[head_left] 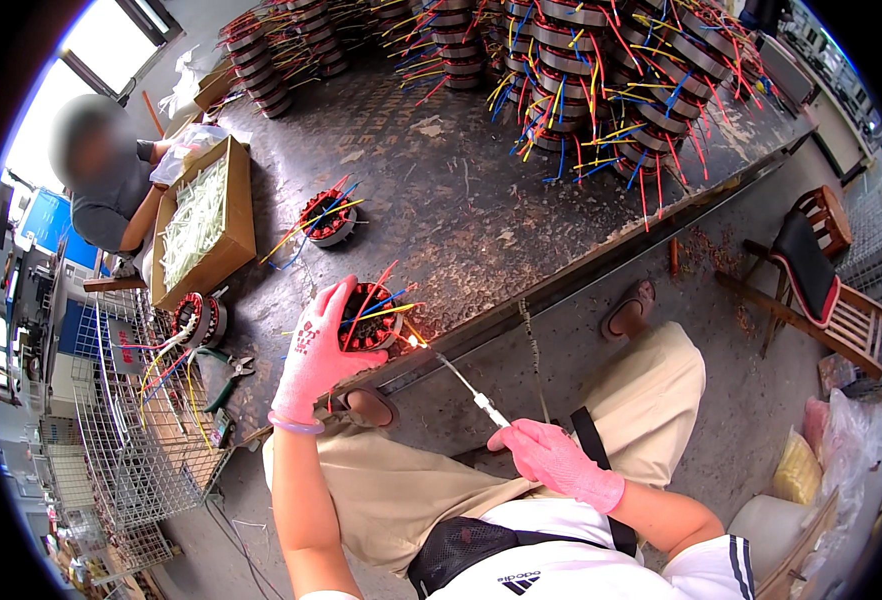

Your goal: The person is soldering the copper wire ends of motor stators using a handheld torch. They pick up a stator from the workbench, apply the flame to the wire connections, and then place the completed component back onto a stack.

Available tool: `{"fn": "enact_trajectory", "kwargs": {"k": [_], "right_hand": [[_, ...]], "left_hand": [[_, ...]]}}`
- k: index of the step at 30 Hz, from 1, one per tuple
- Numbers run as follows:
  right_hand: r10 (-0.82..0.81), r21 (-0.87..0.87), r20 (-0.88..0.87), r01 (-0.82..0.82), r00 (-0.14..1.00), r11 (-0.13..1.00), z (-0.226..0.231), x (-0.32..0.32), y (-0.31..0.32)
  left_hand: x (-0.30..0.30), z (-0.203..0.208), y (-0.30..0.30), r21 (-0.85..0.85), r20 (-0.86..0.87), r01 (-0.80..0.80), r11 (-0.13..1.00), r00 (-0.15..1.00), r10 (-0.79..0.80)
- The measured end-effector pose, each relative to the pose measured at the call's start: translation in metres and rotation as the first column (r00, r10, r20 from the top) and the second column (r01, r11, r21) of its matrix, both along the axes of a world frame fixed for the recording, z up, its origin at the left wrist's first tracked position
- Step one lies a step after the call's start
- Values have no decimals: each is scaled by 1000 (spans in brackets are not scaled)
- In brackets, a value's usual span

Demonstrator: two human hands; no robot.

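My left hand (313,355), in a pink glove, is closed round the side of a motor stator (369,318) at the table's near edge. Red windings show inside its ring, and red, blue and yellow wires stick out of it. In my pink-gloved right hand (559,463) is a slim torch (485,405) with a white grip and a thin stem. An orange-white glow shows at its far tip, beside the stator's wire ends. Whether the tip touches a wire I cannot tell.
Another stator (328,218) lies beyond my left hand, and one (199,320) with white sleeves lies left. Pliers (231,382) rest at the edge. A box of white tubes (249,200) stands by a seated person (111,205). Stacked stators (561,75) fill the back.
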State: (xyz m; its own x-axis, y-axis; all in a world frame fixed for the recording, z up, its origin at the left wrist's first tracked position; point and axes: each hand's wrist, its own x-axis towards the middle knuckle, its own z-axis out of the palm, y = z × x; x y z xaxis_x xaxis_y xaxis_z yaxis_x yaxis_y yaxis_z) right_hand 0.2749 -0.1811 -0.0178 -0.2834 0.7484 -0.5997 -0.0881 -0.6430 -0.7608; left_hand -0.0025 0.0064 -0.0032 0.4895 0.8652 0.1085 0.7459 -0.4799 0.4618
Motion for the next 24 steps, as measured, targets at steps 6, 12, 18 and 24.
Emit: {"fn": "enact_trajectory", "kwargs": {"k": [6, 12, 18, 24], "right_hand": [[-16, -31, -61, 14, 998, 999, -10, -2, -1], [19, -38, -11, -19, 1000, 999, 0, 0, 1], [21, -17, 11, -21, 1000, 1000, 1, 1, 0], [17, -12, -8, -18, 1000, 1000, 2, 0, 0]], "left_hand": [[-1, -1, 0, -3, 3, 1, 1000, 1000, -1], [1, 0, -1, -20, 4, -9, 1000, 1000, 9], [0, 0, -1, -27, 7, -12, 1000, 1000, 12], [-1, -1, -1, -23, 5, -9, 1000, 1000, 9]]}}
